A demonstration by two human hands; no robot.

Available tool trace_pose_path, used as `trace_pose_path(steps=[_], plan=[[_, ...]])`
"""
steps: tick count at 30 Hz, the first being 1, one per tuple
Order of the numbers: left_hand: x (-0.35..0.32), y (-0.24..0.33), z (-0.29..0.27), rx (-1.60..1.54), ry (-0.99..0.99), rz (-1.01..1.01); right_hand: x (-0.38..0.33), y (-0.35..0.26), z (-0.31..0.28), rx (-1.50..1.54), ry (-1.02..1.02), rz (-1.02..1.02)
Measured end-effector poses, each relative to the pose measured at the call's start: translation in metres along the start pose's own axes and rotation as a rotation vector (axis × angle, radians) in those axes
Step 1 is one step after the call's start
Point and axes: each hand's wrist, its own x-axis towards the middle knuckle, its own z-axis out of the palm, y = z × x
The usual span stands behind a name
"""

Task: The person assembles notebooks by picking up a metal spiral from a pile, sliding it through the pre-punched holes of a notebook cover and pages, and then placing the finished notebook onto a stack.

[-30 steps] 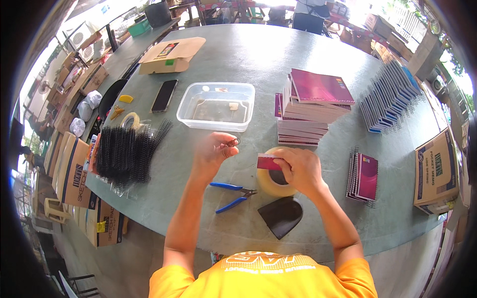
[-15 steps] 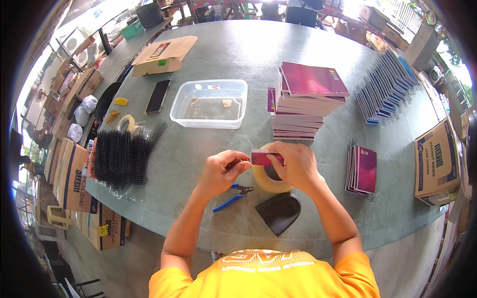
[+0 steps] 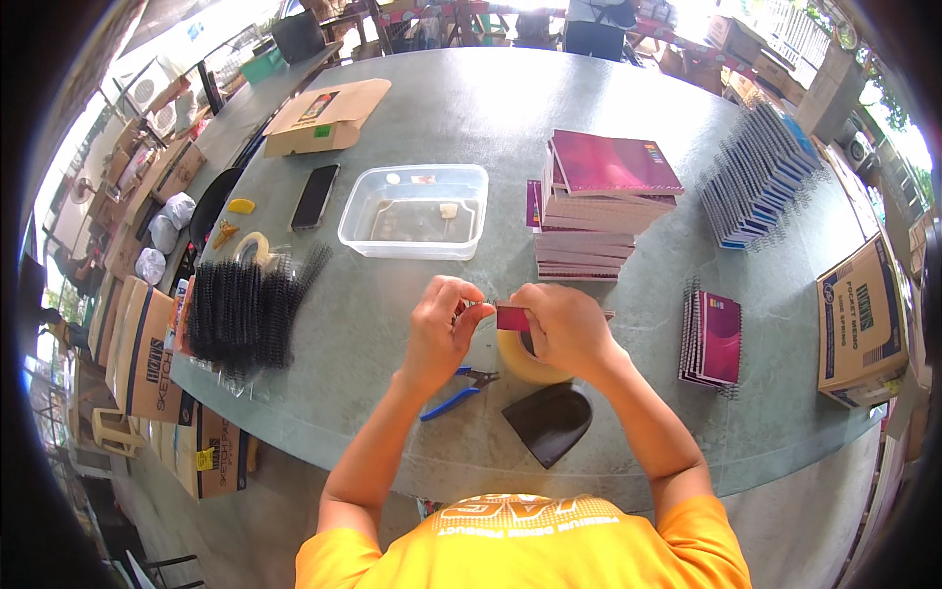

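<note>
My right hand (image 3: 567, 324) grips a small maroon notebook (image 3: 512, 318) above a roll of clear tape (image 3: 530, 361). At the notebook's left edge, the thumb and fingers of my left hand (image 3: 446, 319) pinch a thin dark piece that looks like a binding coil; the fingers hide most of it. Blue-handled pliers (image 3: 459, 395) lie on the table below my left hand. Nearer to me is a dark, round-ended flat piece (image 3: 549, 422). Beyond my right hand rises a stack of maroon notebooks (image 3: 616, 162).
Black spiral coils (image 3: 240, 314) lie at the left. A clear plastic tub (image 3: 412, 245), a phone (image 3: 315, 196) and an open carton (image 3: 329, 118) are farther back. Coil-bound maroon notebooks (image 3: 721, 339), blue notebooks (image 3: 756, 177) and a cardboard box (image 3: 863, 324) stand at the right.
My left hand has turned more upright, its fingers higher beside the notebook's edge. The right hand has shifted its grip, its fingers now covering more of the notebook.
</note>
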Motion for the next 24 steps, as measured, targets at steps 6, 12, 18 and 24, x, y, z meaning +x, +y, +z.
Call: trace_pose_path(steps=[6, 12, 18, 24], plan=[[0.002, -0.001, -0.015, -0.412, -0.352, -0.542, -0.001, -0.009, -0.004, 0.073, -0.037, 0.026], [-0.012, -0.003, -0.007, -0.188, -0.078, -0.066, 0.0, -0.008, -0.001, 0.089, -0.056, 0.027], [-0.01, 0.005, -0.003, -0.329, -0.139, -0.415, -0.005, -0.005, 0.001, 0.097, 0.038, -0.056], [-0.004, -0.025, -0.013, 0.059, -0.26, 0.055, 0.001, -0.01, -0.001, -0.004, 0.022, 0.0]])
